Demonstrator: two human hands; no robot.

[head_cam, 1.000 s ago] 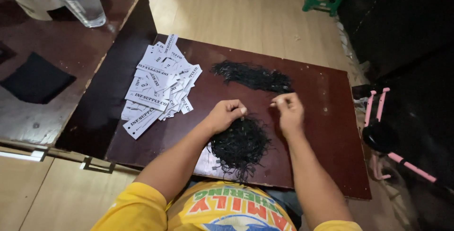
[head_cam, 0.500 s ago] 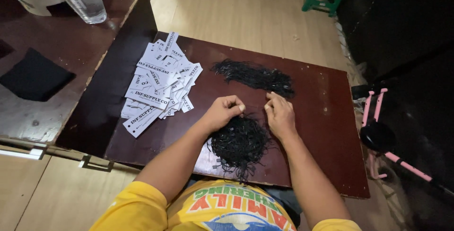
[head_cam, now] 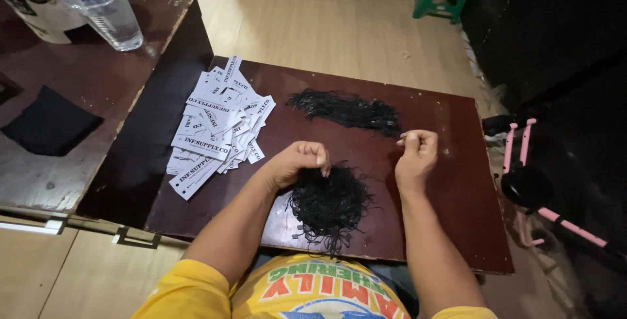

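Left hand [head_cam: 299, 161]: fingers curled, fingertips pressed together on the upper edge of a tangled pile of black strings [head_cam: 330, 205] near the front edge of the dark wooden board [head_cam: 450, 221]. Right hand [head_cam: 415, 157]: fingertips pinched together, raised just right of the pile; what they pinch is too thin to tell. A second, straightened string bundle [head_cam: 346, 110] lies farther back. White paper tags [head_cam: 219, 126] lie stacked at left. A clear plastic cup [head_cam: 108, 12] on the side table [head_cam: 46, 175] holds clear liquid.

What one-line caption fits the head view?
Left hand on tangled black strings, right hand pinching one strand, beside white paper tags.
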